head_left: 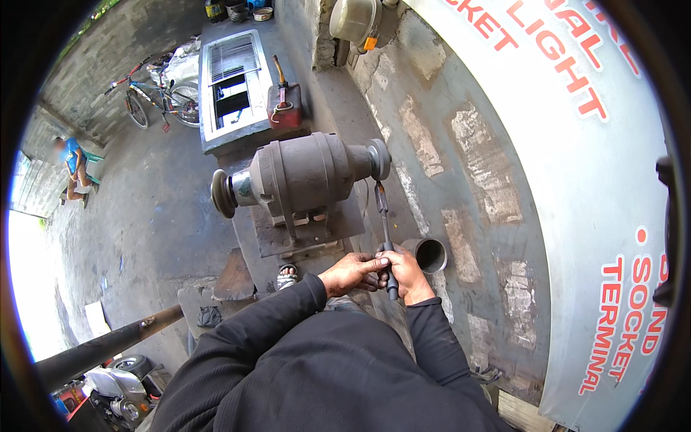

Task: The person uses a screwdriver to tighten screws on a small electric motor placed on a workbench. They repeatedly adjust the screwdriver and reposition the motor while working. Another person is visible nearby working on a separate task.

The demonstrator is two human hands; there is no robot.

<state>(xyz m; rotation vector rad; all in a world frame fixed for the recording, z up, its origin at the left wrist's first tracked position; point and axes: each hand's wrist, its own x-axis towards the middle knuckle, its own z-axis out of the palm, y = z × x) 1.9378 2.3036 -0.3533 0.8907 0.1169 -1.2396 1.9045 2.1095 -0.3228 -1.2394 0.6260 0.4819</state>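
Note:
Both my hands are closed on a long tool [386,229] with a dark handle, a slim metal shaft and a narrow slotted head. My right hand [409,273] wraps round the handle from the right. From the left, the fingers of my left hand [353,273] grip the same handle. Ahead stands a grey bench grinder [306,173] with a wheel on each end. The tool's head points up at the near edge of the right wheel [379,160]; whether they touch, I cannot tell. The left wheel [223,194] has nothing against it.
Beyond the grinder, a red container [285,115] stands beside a white-framed grille [234,79]. An open pipe [430,255] lies right of my hands, near the wall. A dark bar [108,345] crosses at lower left. Farther off are a bicycle [162,101] and a seated person [75,165].

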